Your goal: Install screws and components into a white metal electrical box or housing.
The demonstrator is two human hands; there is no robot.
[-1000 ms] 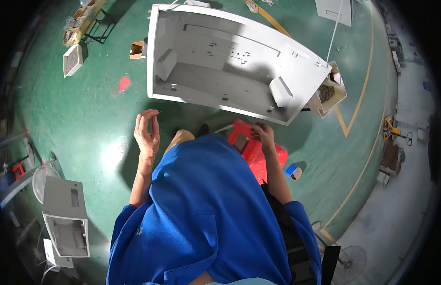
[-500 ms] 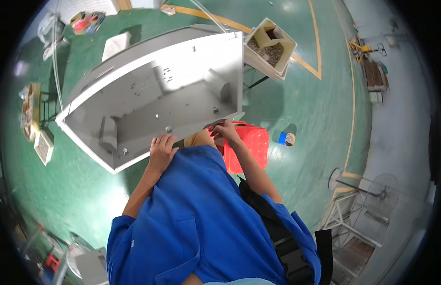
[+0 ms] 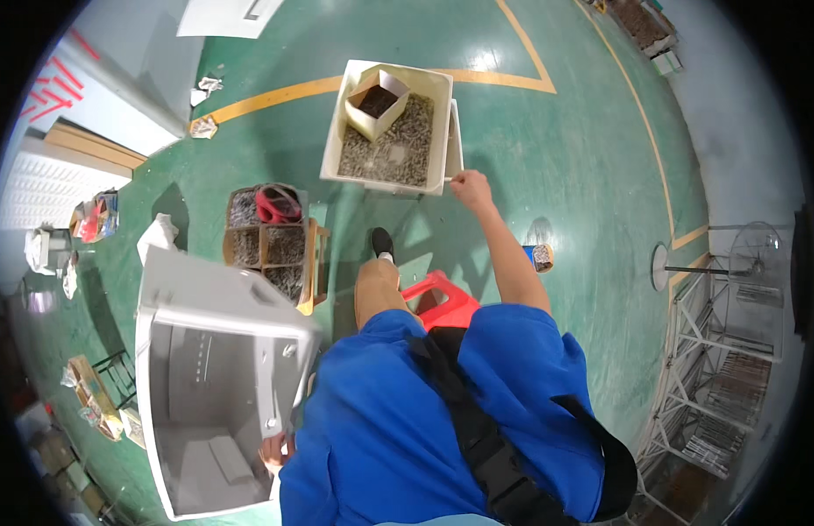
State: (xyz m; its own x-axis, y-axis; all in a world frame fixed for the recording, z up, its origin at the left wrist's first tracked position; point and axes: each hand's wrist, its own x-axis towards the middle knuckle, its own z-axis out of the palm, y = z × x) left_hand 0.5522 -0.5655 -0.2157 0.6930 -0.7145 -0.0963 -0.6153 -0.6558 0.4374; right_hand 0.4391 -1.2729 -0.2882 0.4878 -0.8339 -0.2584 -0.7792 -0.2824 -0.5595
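The left hand [image 3: 276, 450], partly hidden by the sleeve, met one grey cabinet [image 3: 223, 321] on its left; its grip could not be told. The right hand [image 3: 471, 188] was at the near corner of one cream tub [image 3: 441, 123], hold unclear. Inside stood one carton [image 3: 365, 124]; beyond, a second container [image 3: 457, 145] was mostly hidden.

A yellow line [image 3: 312, 86] bends across the green floor [image 3: 591, 298]. A red plastic stool [image 3: 452, 311] stands near a small blue-sided tub [image 3: 543, 257]; farther right are a round-caged fan [image 3: 757, 254] and white metal rack [image 3: 709, 406].
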